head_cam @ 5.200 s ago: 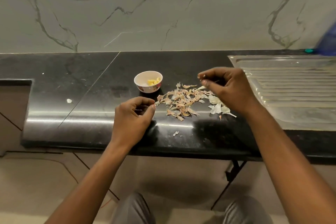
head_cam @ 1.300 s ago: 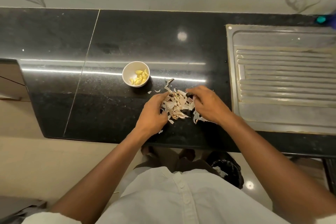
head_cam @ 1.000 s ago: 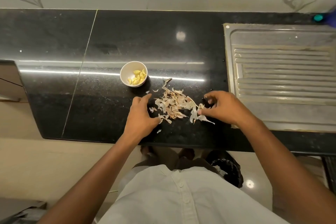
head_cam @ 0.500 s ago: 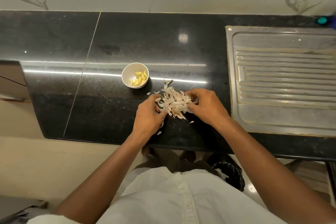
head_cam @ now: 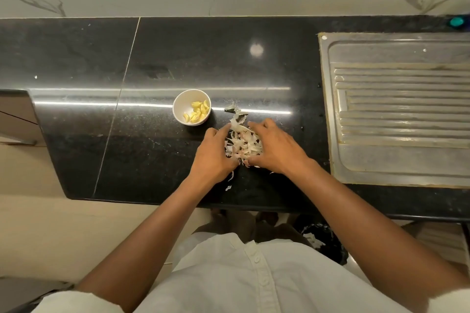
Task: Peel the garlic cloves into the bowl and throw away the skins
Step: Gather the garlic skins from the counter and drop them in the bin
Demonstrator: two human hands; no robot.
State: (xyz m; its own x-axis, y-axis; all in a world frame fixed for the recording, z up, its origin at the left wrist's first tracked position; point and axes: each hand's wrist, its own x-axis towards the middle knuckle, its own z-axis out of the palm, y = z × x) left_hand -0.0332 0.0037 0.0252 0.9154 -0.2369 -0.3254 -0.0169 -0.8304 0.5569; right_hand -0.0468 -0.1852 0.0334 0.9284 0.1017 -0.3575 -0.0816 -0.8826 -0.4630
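Left hand: the left hand (head_cam: 213, 154) lies on its edge against the left side of the pile, fingers held together and only lightly bent, pressing the skins inward.
Right hand: the right hand (head_cam: 277, 148) cups the pile's right side, fingers close together and gently curved, thumb at the near edge of the heap.
Skins: the heap of papery white-and-pinkish garlic skins (head_cam: 243, 144) sits between both palms on the polished black stone counter (head_cam: 165, 58).
Strays: a few loose skin flakes (head_cam: 235, 111) lie just beyond the fingertips, and two more (head_cam: 228, 187) lie near the left wrist.
Bowl: the small round white bowl (head_cam: 183, 100) stands just beyond the left hand, apart from the pile.
Cloves: peeled yellow garlic cloves (head_cam: 197, 113) rest inside the bowl.
Right side: a ribbed steel drainboard (head_cam: 401, 109).
Below the counter: a black bin (head_cam: 330, 246), some skins in it.
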